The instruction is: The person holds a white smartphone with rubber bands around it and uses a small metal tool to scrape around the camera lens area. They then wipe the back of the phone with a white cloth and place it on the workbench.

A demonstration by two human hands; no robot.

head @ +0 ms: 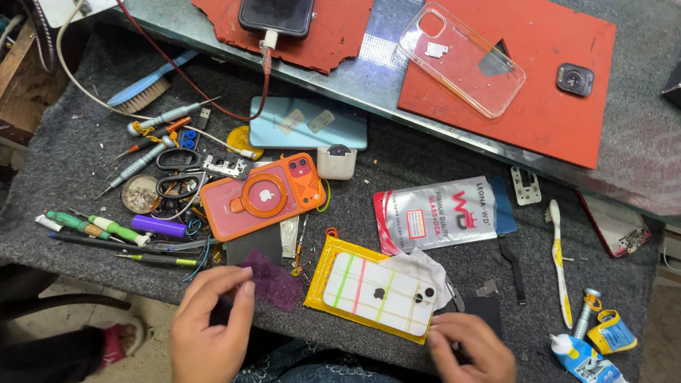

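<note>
The work surface is a grey felt-like mat (72, 160), matt and coarse, with lint and debris on its nap. Above it, the red pad (547, 86) is matt with a torn, ragged edge. The transparent phone case (460, 59) is clear glossy plastic. The orange phone case (262, 197) is smooth, satin plastic. The white phone (379, 293) has a glossy back crossed by coloured tape strips. The silver pouch (437, 214) is shiny foil. The purple cloth (277, 283) at the left hand (209, 328) is matt fabric.
</note>
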